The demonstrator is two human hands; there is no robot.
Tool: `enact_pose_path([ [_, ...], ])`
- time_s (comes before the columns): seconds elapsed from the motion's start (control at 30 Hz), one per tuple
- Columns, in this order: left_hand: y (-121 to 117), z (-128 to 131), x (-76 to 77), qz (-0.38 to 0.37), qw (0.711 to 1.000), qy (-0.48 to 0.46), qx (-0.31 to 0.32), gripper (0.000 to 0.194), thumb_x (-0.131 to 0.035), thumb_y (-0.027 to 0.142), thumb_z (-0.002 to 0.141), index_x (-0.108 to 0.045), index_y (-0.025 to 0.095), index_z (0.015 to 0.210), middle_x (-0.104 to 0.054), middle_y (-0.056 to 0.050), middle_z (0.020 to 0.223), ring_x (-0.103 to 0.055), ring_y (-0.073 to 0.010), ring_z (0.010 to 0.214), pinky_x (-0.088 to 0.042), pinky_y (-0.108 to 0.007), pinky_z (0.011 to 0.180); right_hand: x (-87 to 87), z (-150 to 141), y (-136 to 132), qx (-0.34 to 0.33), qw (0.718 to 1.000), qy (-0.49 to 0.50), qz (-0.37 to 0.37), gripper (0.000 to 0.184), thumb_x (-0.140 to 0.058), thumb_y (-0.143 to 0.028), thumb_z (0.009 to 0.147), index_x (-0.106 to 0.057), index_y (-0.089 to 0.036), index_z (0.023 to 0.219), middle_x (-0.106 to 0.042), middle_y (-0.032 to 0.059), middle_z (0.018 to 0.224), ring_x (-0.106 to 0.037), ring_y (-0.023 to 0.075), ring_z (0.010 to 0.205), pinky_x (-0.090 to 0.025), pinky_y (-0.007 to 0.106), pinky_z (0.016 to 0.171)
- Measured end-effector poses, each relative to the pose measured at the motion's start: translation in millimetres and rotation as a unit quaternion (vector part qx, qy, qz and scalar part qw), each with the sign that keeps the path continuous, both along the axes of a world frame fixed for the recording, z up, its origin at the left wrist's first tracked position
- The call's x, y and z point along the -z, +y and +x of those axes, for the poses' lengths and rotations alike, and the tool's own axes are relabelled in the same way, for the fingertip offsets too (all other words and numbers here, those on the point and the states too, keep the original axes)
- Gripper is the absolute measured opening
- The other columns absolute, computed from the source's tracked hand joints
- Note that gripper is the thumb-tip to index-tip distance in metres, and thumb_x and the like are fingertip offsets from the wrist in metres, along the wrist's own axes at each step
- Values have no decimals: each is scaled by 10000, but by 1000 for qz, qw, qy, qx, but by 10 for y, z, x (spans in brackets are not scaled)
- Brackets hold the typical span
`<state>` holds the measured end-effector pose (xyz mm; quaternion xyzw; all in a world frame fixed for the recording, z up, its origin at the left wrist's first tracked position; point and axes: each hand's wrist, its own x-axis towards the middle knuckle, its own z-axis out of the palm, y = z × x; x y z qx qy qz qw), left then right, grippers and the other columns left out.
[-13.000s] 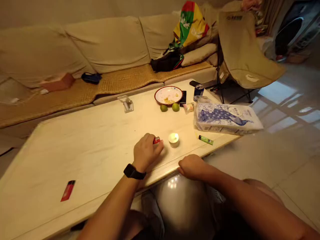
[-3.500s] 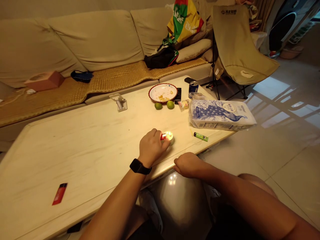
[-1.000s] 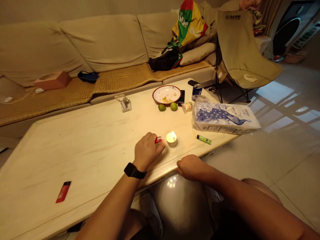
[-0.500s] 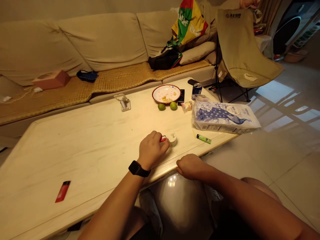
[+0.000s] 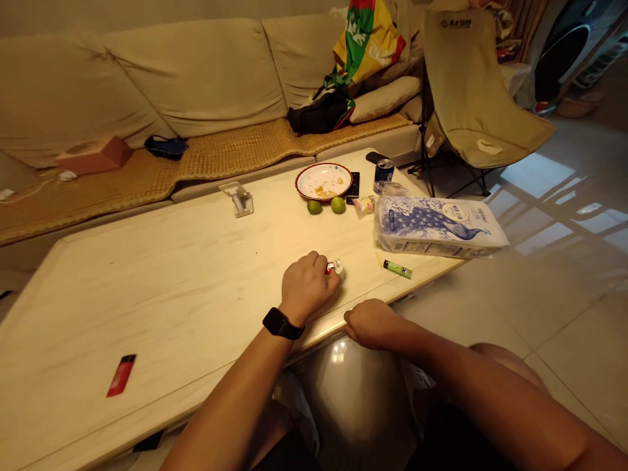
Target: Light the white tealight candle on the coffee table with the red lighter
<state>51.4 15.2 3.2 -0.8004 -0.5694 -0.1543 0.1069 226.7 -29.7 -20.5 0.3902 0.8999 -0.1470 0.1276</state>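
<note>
Red lighter (image 5: 330, 267) clamped in our left hand (image 5: 307, 286), metal end close at white candle (image 5: 341, 270), toward near edge of table (image 5: 186, 281); our hands apart; right hand (image 5: 371, 323) at near edge, whether gripping it we cannot tell; green lighter (image 5: 398, 269) lies toward right corner, near tissue pack (image 5: 441, 226)

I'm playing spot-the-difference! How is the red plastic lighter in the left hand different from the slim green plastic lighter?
The red plastic lighter is gripped in the left hand; the green plastic lighter lies on the pale table. The red lighter is mostly covered; the green lighter shows fully. The red lighter shows a silvery end; the green lighter shows a black end. Both are lighters.
</note>
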Motion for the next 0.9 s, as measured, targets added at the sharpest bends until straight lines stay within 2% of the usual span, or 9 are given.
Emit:
enact_pose_path([
  [0.33, -4, -29, -1, 0, 1000, -29, -5, 225, -510, 391, 888, -573, 195, 798, -601, -57, 805, -534, -191, 722, -363, -340, 635, -2, 7, 2, -2, 1000, 7, 2, 406, -434, -416, 981, -728, -137, 997, -757, 163, 897, -721, 292, 870, -510, 361, 736],
  [0.53, -64, -166, -34, 16, 997, -70, -29, 294, -487, 448, 912, -570, 202, 775, -603, -55, 794, -539, -185, 730, -370, -325, 640, -8, 2, 0, -6, 1000, 5, 7, 400, -449, -415, 977, -727, -128, 1003, -757, 158, 897, -722, 289, 869, -511, 349, 730],
  [0.9, -135, -445, -53, 9, 995, -81, -56, 302, -490, 465, 918, -561, 203, 786, -594, -43, 788, -529, -178, 723, -375, -322, 634, -12, -7, 19, -2, 1000, -6, 1, 406, -451, -425, 975, -734, -135, 989, -756, 161, 907, -719, 290, 886, -511, 344, 737],
])
